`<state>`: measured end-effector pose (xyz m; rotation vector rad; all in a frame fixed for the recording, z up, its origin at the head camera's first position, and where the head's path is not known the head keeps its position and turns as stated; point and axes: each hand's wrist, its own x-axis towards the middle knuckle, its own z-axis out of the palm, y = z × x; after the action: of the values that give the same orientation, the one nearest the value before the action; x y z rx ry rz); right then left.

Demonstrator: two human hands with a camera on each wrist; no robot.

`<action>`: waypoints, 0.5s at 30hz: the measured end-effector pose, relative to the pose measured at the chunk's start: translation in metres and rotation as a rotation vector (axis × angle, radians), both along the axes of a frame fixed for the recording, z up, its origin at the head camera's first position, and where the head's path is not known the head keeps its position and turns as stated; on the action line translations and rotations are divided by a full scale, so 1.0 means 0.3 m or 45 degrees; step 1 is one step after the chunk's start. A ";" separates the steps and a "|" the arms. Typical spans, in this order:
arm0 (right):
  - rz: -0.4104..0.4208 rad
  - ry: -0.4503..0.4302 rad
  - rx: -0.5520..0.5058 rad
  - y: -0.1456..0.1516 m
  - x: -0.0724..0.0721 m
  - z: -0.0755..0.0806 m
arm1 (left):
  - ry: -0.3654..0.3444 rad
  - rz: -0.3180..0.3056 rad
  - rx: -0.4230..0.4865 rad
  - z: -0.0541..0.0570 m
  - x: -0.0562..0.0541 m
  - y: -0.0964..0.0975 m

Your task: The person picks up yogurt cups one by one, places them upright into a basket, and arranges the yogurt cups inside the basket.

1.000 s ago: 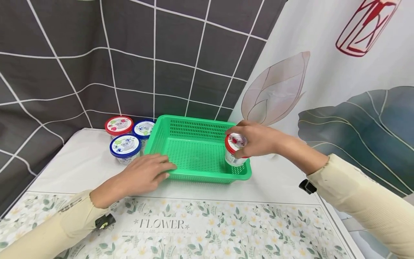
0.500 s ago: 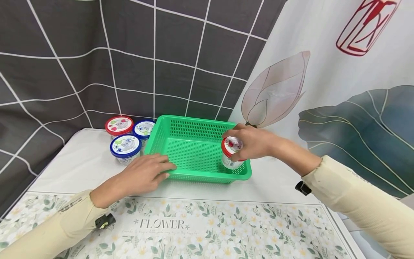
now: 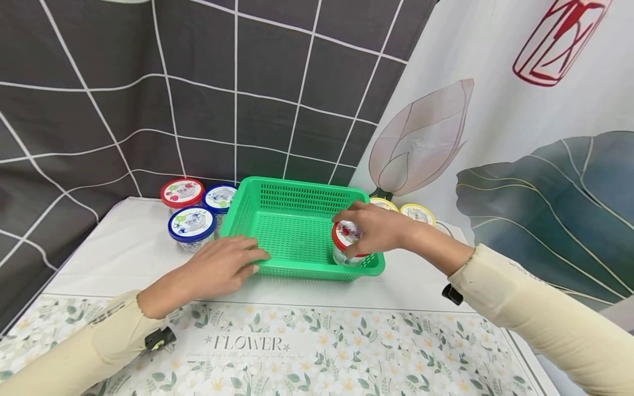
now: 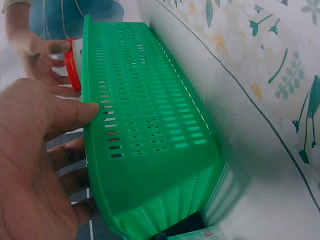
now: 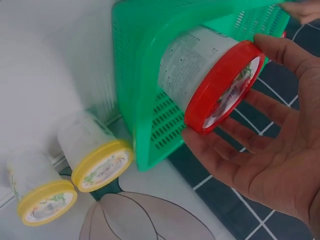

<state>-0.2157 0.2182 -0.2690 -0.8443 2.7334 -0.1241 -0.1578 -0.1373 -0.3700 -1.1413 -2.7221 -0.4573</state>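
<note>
My right hand grips a white tub with a red lid by the lid, thumb on the near side and fingers round the far side. The tub stands within the right end of a green plastic basket, low by its front wall. My left hand holds the basket's front left rim. In the left wrist view the thumb lies on the outer wall and the fingers go behind the rim. The right wrist view shows fingertips spread round the red lid; the tub's base is hidden in the basket.
Left of the basket stand a red-lidded tub and two blue-lidded tubs. Two yellow-lidded tubs stand behind its right end, partly hidden by the right hand in the head view. A floral mat covers the table's front. Curtains hang behind.
My right hand has moved left and down with the red-lidded tub, lowering it further into the basket. The yellow-lidded tubs have come into view behind it. The left hand has stayed put.
</note>
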 end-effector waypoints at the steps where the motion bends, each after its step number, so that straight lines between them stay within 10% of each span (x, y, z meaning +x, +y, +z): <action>1: -0.005 -0.009 -0.003 -0.001 -0.001 -0.005 | -0.005 0.002 -0.001 0.000 0.001 -0.001; 15: -0.053 -0.039 0.022 0.001 -0.009 -0.067 | -0.010 0.012 -0.023 0.003 0.002 0.000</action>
<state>-0.2185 0.2185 -0.2891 -0.7750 2.7205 -0.1205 -0.1572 -0.1373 -0.3691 -1.1327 -2.7428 -0.4377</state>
